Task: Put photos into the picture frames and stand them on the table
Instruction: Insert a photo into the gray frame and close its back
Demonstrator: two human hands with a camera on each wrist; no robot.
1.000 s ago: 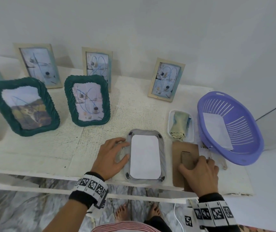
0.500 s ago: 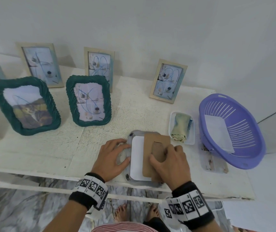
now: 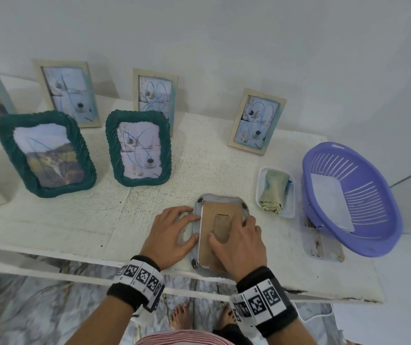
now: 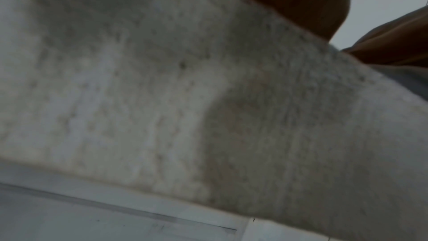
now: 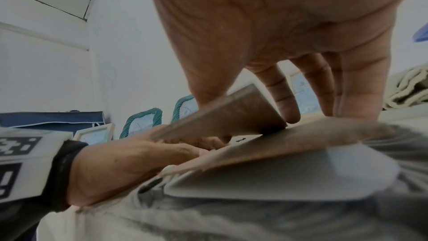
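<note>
A grey picture frame lies face down near the table's front edge. A white photo sits in it, showing only as a sliver on the left. A brown backing board covers the rest. My right hand lies on the board. In the right wrist view its thumb and index finger pinch the board's raised stand flap above the board and the photo. My left hand rests on the frame's left rim with its fingers spread. The left wrist view shows only blurred tabletop.
Two green woven frames and several wooden frames stand with photos at the back and left. Right of the grey frame are a small tray holding a folded cloth, a purple basket holding white paper, and a flat clear sheet.
My right hand carried the brown backing board from the table at the right onto the photo in the grey frame. My left hand stayed on the frame's left rim.
</note>
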